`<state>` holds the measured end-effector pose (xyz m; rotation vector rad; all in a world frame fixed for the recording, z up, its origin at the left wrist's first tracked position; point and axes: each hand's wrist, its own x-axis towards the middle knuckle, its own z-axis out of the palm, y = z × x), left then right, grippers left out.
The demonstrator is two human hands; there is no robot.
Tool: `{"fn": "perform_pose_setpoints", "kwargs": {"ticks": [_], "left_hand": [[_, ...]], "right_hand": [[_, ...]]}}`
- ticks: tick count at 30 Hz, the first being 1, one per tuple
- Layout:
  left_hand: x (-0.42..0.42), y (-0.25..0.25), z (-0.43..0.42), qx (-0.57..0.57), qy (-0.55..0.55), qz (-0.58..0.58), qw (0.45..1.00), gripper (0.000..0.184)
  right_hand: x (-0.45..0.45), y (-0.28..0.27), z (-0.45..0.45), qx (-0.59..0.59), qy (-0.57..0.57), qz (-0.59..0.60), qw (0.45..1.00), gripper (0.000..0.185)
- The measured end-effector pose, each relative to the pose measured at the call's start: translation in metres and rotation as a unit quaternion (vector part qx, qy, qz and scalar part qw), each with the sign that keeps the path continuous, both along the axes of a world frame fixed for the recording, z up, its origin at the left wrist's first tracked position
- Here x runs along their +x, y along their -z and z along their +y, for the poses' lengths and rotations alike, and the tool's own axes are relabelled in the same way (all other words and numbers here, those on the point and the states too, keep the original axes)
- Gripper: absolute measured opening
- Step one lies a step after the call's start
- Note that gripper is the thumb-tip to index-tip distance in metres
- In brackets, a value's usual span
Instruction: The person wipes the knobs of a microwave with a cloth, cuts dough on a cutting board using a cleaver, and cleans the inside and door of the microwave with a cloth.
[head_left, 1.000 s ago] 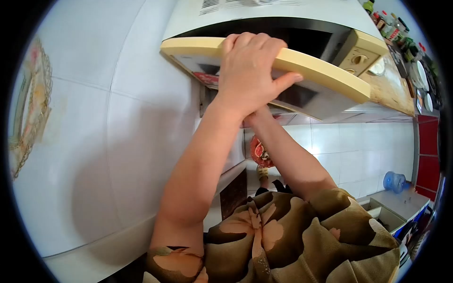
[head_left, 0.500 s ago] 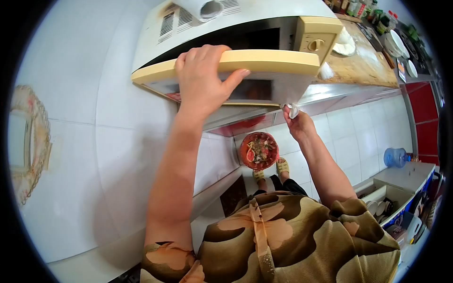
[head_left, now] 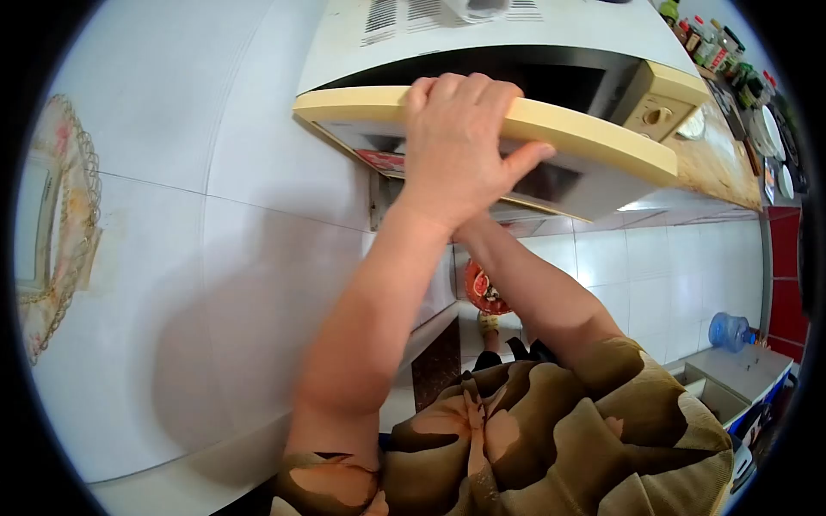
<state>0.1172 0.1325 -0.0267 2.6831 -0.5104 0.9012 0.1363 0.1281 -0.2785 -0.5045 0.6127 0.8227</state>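
Note:
My left hand (head_left: 460,138) is closed over the top edge of the microwave door (head_left: 602,148), its fingers hooked behind the cream rim and its thumb along the front. The door of the white microwave (head_left: 585,26) is tilted part way open, and a dark cavity shows behind it. My right forearm (head_left: 551,284) reaches across under my left arm, below the door. Its hand and fingers are hidden behind my left wrist and the door, so what it holds does not show.
A white roll (head_left: 476,9) lies on the microwave. To the right are a floury wooden board (head_left: 723,163), sauce bottles (head_left: 714,47) and white bowls (head_left: 764,133). A red bin (head_left: 483,288) of scraps stands by my feet; a blue water jug (head_left: 730,331) is at the right.
My right hand, which held something white and crumpled below the door's right part, has moved left out of sight. My left hand stays on the door. The view has shifted.

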Motion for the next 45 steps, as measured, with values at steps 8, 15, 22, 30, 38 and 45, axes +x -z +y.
{"fn": "perform_pose_setpoints", "kwargs": {"ticks": [8,15,22,30,38,45], "left_hand": [[-0.005,0.005,0.003,-0.03,0.015,0.001,0.999,0.047],[-0.005,0.002,0.002,-0.027,0.016,-0.007,0.999,0.046],[0.001,0.0,0.001,0.001,0.009,-0.004,1.0,0.045],[0.007,0.001,-0.004,0.028,-0.017,0.007,0.999,0.046],[0.007,0.005,0.002,0.021,-0.017,-0.009,1.0,0.045],[0.007,0.007,0.002,0.003,-0.008,-0.026,1.0,0.047]], "right_hand": [[0.015,-0.016,0.075,0.003,0.019,0.012,1.0,0.016],[0.003,-0.03,0.016,-0.023,0.045,0.042,0.998,0.015],[-0.008,-0.042,-0.104,-0.034,0.104,0.071,0.991,0.016],[-0.01,-0.03,-0.229,-0.044,0.234,0.066,0.969,0.021],[-0.008,-0.03,-0.146,-0.101,0.098,0.021,0.99,0.019],[0.007,0.023,-0.034,-0.043,0.006,-0.019,0.999,0.02]]}}
